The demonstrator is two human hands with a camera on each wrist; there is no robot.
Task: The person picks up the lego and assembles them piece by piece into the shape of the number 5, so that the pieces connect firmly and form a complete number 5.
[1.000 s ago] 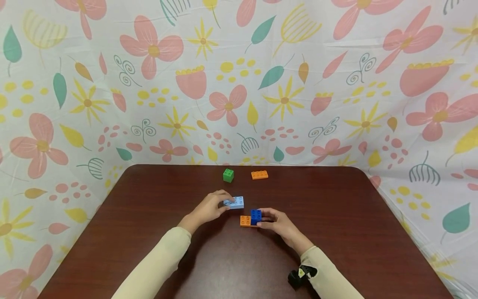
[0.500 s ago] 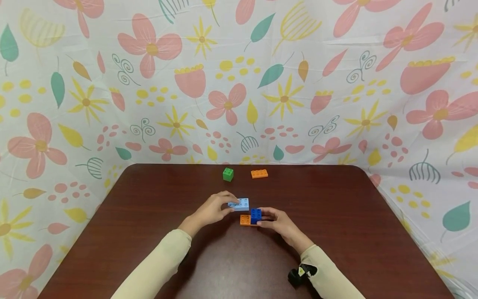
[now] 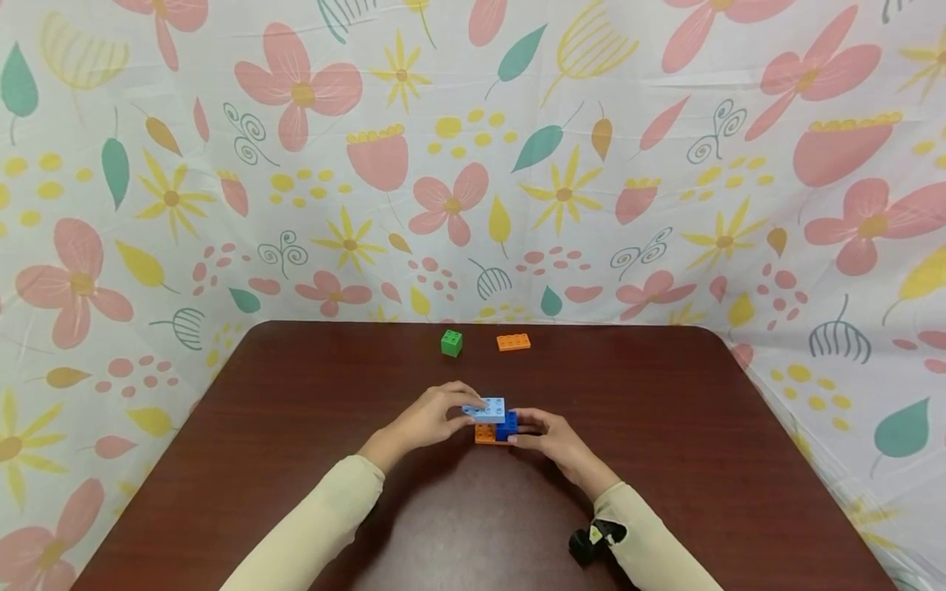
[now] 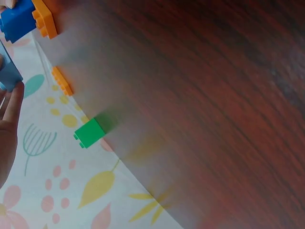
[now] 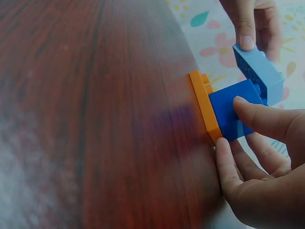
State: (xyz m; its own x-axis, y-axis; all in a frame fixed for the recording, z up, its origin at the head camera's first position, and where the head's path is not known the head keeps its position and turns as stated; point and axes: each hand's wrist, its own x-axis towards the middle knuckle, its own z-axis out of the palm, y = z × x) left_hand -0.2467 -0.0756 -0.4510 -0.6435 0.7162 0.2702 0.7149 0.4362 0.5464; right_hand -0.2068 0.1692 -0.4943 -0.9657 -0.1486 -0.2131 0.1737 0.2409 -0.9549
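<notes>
My left hand [image 3: 429, 420] pinches a light blue toy building brick [image 3: 493, 409] between thumb and fingers. That brick hangs tilted over a blue brick [image 5: 231, 105], close to its studs; whether they touch I cannot tell. The blue brick sits on one end of an orange plate [image 5: 202, 102], whose other studs [image 3: 484, 432] show beside it. My right hand [image 3: 557, 447] holds the blue brick and plate, thumb on the brick's side and a fingertip at the plate's edge. In the left wrist view, the left fingers [image 4: 14, 102] appear at the left edge with the light blue brick.
A green brick [image 3: 452, 343] and a second orange plate [image 3: 513, 342] lie apart near the far edge of the dark wooden table [image 3: 355, 353]. Behind the table hangs a flower-patterned cloth [image 3: 451, 271]. A black device [image 3: 591, 542] is at the right wrist.
My left hand has carried the light blue brick rightward and nearer, from beyond the orange plate to over the plate and blue brick. My right hand has stayed in place.
</notes>
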